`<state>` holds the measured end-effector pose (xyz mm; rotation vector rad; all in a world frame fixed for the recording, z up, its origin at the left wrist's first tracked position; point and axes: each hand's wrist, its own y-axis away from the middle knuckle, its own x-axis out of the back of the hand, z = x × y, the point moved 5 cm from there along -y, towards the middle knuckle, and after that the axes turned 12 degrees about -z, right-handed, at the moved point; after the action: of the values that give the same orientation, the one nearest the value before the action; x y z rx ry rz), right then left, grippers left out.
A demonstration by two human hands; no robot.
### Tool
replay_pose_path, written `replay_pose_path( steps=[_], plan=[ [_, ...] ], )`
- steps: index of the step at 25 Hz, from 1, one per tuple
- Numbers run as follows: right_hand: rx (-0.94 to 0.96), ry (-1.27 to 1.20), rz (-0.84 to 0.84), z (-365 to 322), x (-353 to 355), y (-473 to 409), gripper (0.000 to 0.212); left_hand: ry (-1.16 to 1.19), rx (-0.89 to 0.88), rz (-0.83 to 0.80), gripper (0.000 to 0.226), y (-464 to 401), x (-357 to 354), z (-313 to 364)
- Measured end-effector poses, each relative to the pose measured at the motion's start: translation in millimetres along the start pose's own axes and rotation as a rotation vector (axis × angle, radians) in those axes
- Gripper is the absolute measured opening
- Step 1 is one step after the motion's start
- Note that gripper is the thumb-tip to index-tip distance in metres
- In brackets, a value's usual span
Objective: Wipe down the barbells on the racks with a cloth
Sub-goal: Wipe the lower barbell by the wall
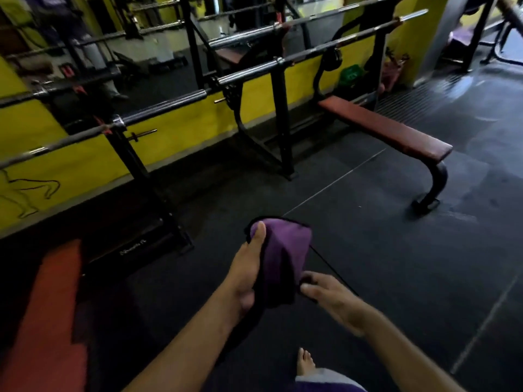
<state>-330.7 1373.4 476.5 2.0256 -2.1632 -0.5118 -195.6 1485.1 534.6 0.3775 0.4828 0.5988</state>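
A purple cloth (284, 250) with a dark edge hangs in front of me over the black floor. My left hand (247, 271) grips its left side, thumb pressed on the upper corner. My right hand (329, 297) pinches the cloth's lower right edge with its fingertips. A long steel barbell (158, 108) lies on a black rack (133, 171) at the left, well beyond my hands. A second barbell (325, 48) rests on the rack (280, 114) of the far bench. Neither hand touches a bar.
A brown flat bench (390, 128) stands at the right and a red bench pad (48, 312) at lower left. Behind the racks are a yellow wall and a mirror (119, 43). My bare foot (305, 363) stands on the black rubber floor (396, 250).
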Motion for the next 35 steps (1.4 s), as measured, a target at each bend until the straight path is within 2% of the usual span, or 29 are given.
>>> replay_pose_path(
  steps=[2,4,6,7,10,12,14,17,19,20,22,24,26,28,30,32,35],
  plan=[
    [0.006,-0.06,-0.032,-1.3,1.4,-48.4,0.03,0.057,0.058,0.098,0.07,-34.7,43.4,16.6],
    [-0.009,-0.229,-0.019,-16.4,5.7,-83.2,0.025,0.046,0.002,0.131,0.05,-52.3,80.0,33.1],
    [-0.05,-0.294,0.032,-29.8,15.5,-125.2,0.021,-0.023,-0.028,0.194,0.037,-64.2,118.1,45.4],
    [-0.097,-0.281,0.089,-35.0,22.4,-146.7,0.021,-0.04,-0.042,0.189,0.04,-72.5,135.6,50.7],
    [-0.228,-0.243,0.207,-58.6,32.5,-210.6,0.024,-0.008,-0.027,0.077,0.074,-104.5,185.8,57.3],
    [-0.286,-0.285,0.175,-81.6,33.1,-252.9,0.03,0.078,-0.032,-0.059,0.084,-130.2,212.3,57.3],
    [-0.294,-0.365,0.11,-108.6,33.7,-294.2,0.037,0.224,-0.036,-0.116,0.086,-149.7,230.8,64.3],
    [-0.187,-0.411,-0.11,-151.8,30.6,-357.2,0.043,0.471,-0.033,-0.052,0.078,-174.4,253.4,82.5],
    [-0.104,-0.356,-0.172,-171.2,34.0,-398.2,0.054,0.601,-0.096,-0.018,0.074,-191.8,271.0,108.1],
    [-0.091,-0.307,-0.185,-176.9,34.6,-415.2,0.058,0.585,-0.121,0.006,0.073,-197.8,280.5,123.5],
    [-0.157,-0.177,-0.174,-180.4,36.4,-443.7,0.06,0.374,-0.101,0.134,0.065,-211.4,308.5,149.4],
    [-0.272,-0.06,-0.2,-179.3,35.0,-472.5,0.055,0.175,-0.073,0.233,0.067,-224.7,339.8,174.6],
    [-0.298,-0.035,-0.219,-187.6,30.7,-504.5,0.049,0.1,-0.074,0.29,0.07,-237.3,370.3,193.6],
    [-0.261,-0.094,-0.168,-197.8,31.3,-542.3,0.045,0.214,-0.054,0.289,0.065,-252.3,401.0,195.8],
    [-0.235,-0.179,-0.082,-203.4,40.4,-584.9,0.041,0.378,-0.05,0.145,0.065,-271.5,421.0,188.1],
    [-0.259,-0.286,-0.036,-207.5,53.6,-628.5,0.042,0.423,-0.046,0.03,0.069,-298.6,434.6,190.5],
    [-0.271,-0.315,-0.115,-225.2,74.8,-687.7,0.063,0.414,-0.045,0.118,0.05,-343.0,458.1,227.5]
  ],
)
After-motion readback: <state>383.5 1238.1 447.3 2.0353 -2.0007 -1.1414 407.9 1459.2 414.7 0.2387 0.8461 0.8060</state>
